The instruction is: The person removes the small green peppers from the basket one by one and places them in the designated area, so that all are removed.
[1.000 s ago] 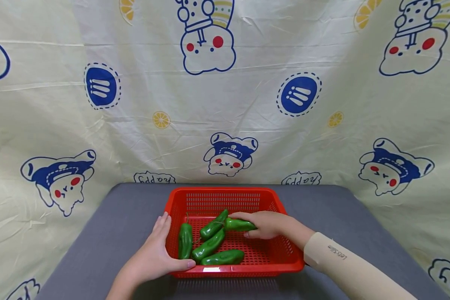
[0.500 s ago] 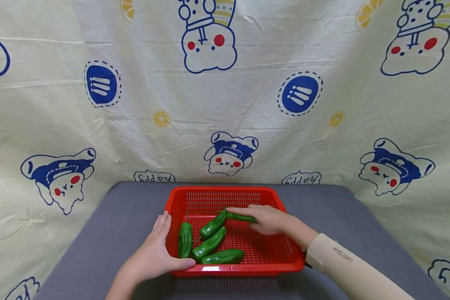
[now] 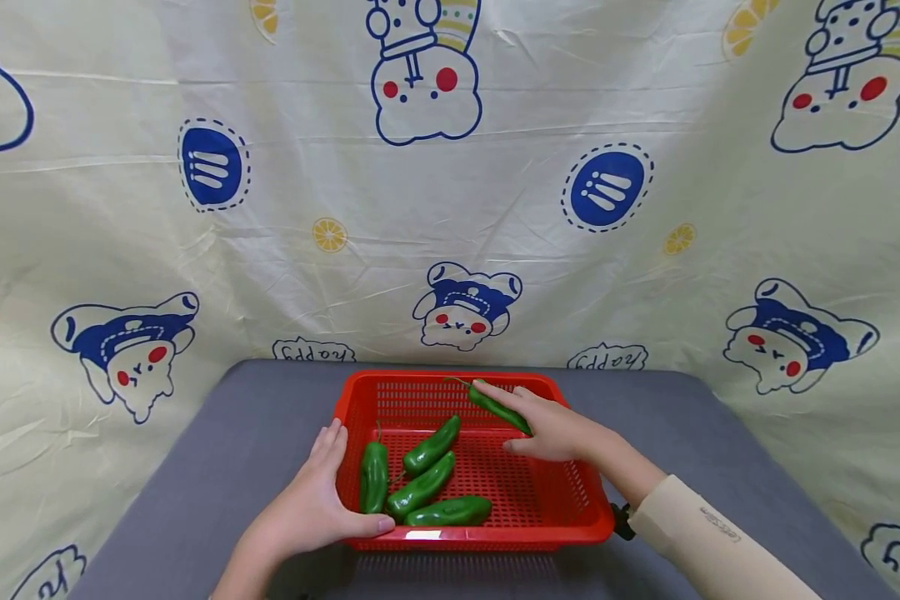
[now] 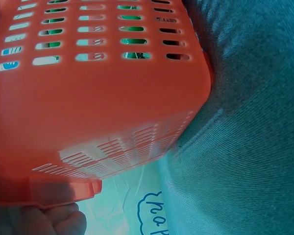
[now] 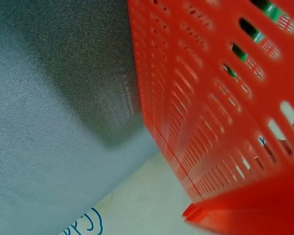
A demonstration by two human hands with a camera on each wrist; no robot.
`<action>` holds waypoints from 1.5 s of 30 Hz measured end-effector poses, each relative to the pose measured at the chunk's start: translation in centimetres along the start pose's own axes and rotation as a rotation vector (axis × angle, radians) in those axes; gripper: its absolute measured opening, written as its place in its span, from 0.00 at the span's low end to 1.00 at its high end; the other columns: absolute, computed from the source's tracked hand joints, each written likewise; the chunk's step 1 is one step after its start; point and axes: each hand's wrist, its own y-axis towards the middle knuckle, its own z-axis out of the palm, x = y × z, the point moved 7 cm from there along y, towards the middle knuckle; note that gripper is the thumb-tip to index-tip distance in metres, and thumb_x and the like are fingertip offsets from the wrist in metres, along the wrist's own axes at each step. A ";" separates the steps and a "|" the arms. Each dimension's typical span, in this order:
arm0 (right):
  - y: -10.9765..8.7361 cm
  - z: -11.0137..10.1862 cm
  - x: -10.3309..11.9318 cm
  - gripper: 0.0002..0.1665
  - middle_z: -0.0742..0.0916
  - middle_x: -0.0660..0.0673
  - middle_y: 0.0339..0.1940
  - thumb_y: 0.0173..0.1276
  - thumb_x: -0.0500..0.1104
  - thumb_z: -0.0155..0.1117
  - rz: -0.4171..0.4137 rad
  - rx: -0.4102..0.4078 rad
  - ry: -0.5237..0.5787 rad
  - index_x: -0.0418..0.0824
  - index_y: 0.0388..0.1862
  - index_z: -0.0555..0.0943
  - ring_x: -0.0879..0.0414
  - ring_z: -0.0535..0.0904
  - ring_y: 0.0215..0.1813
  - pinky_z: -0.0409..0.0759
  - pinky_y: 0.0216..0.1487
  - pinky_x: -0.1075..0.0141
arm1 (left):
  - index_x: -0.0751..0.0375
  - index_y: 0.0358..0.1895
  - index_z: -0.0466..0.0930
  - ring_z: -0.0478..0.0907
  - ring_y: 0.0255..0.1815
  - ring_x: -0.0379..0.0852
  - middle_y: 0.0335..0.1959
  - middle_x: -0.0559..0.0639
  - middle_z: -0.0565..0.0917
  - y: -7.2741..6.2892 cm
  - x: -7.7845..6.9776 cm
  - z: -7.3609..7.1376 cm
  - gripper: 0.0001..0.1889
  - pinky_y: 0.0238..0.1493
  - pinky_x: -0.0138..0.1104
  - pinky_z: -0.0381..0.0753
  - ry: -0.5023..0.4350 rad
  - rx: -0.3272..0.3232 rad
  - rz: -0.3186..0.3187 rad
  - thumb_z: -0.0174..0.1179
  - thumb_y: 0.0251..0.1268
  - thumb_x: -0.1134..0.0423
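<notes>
We saw the left hand (image 3: 318, 492) gripping the near left corner of a red basket (image 3: 525, 535) on the grey bench (image 3: 270, 433), its thumb over the near rim. The right hand (image 3: 558, 427) held a green pepper (image 3: 498, 408) in its fingers, above the basket floor toward the far wall. We counted four more peppers (image 3: 422, 490) lying inside, mostly toward the left.

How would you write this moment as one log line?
left hand: holds red basket | right hand: holds green pepper | four other peppers: in basket
</notes>
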 end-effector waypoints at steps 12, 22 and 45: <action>-2.0 -3.1 -1.3 0.53 0.75 0.42 0.56 0.65 0.43 0.71 0.015 -0.118 0.054 0.74 0.78 0.52 0.50 0.75 0.49 0.82 0.40 0.63 | 0.67 0.80 0.43 0.35 0.82 0.64 0.83 0.58 0.41 -0.2 0.2 0.0 0.70 0.71 0.64 0.62 -0.005 -0.003 -0.004 0.76 0.38 0.36; -4.9 -5.9 -6.0 0.52 0.74 0.38 0.51 0.63 0.55 0.72 0.067 -0.290 0.075 0.66 0.80 0.54 0.48 0.72 0.44 0.78 0.31 0.63 | 0.68 0.79 0.43 0.35 0.82 0.65 0.83 0.59 0.41 -0.2 0.0 -0.2 0.70 0.71 0.64 0.60 0.000 -0.004 0.009 0.76 0.38 0.35; -10.9 -0.2 -18.0 0.68 0.70 0.22 0.51 0.53 0.80 0.61 0.597 0.038 -0.107 0.43 0.81 0.50 0.33 0.76 0.45 0.77 0.44 0.39 | 0.67 0.79 0.43 0.36 0.82 0.64 0.83 0.59 0.40 -0.3 -0.5 -0.4 0.71 0.72 0.64 0.59 0.004 0.005 -0.001 0.75 0.37 0.34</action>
